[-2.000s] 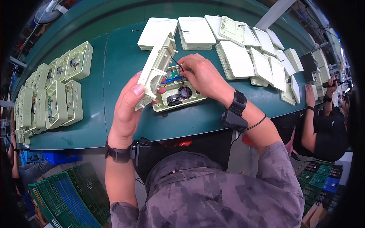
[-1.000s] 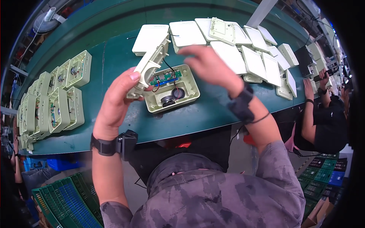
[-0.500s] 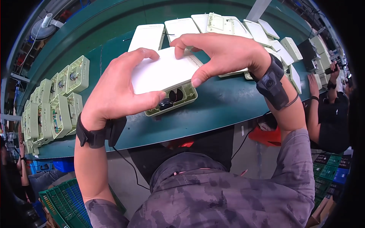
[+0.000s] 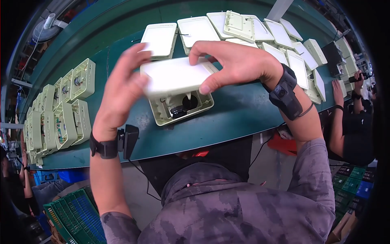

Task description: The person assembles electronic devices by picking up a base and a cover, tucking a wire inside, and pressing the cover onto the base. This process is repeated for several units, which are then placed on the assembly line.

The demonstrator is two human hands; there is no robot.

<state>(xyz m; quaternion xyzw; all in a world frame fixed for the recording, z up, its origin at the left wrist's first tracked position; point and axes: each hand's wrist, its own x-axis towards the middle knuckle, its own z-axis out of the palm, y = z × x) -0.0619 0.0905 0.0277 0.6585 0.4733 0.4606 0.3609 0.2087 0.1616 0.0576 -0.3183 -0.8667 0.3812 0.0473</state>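
- I have the white cover (image 4: pixel 178 75) raised over the open case (image 4: pixel 185 118) on the bench (image 4: pixel 227 118); it hides the far part of the case and leaves the near part showing
- My right hand (image 4: pixel 235 69) has its grip pinching the cover's right end, thumb at the near corner, fingers over the top
- My left hand (image 4: pixel 124 85) is blurred at the cover's left end, its grip spread; I cannot tell whether it touches
- Done, as I judge it: the dark round parts (image 4: pixel 178 111) sit inside the case
- Left, as I judge it: this cover is not yet seated
- To the left, the open cases (image 4: pixel 90 81) show their insides, so I count them unclosed
- Far and right, white-faced units (image 4: pixel 199 32) mostly look closed; I cannot tell whether they are fastened
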